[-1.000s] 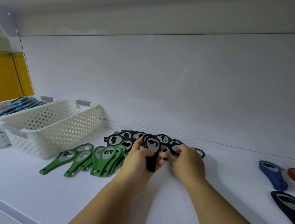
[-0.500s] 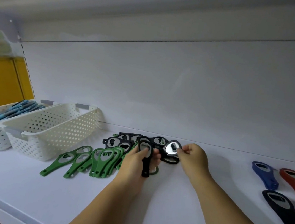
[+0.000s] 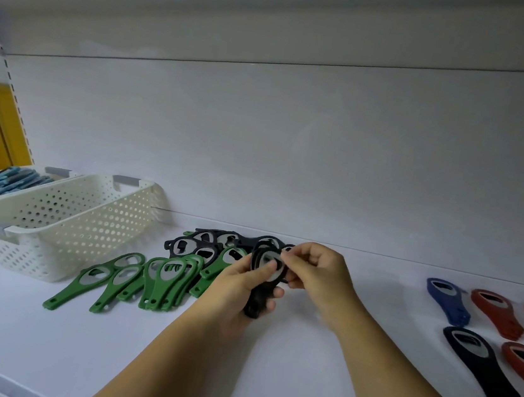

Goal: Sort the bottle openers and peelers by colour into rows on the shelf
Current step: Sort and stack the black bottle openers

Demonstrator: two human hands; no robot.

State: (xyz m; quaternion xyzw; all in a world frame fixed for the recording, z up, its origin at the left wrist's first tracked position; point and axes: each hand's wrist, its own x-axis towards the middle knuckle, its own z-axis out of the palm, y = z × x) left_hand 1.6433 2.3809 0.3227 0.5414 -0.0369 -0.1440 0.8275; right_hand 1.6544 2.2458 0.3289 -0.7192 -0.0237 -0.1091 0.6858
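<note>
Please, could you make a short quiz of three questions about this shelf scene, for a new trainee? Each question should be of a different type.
1. True or false: the left hand grips a bundle of black openers.
2. Which colour of opener lies nearest to the white basket? A) red B) green C) blue
3. Which part of that bundle does the right hand pinch?

Key: 1 true. 2 B, the green openers. 3 The round head end.
</note>
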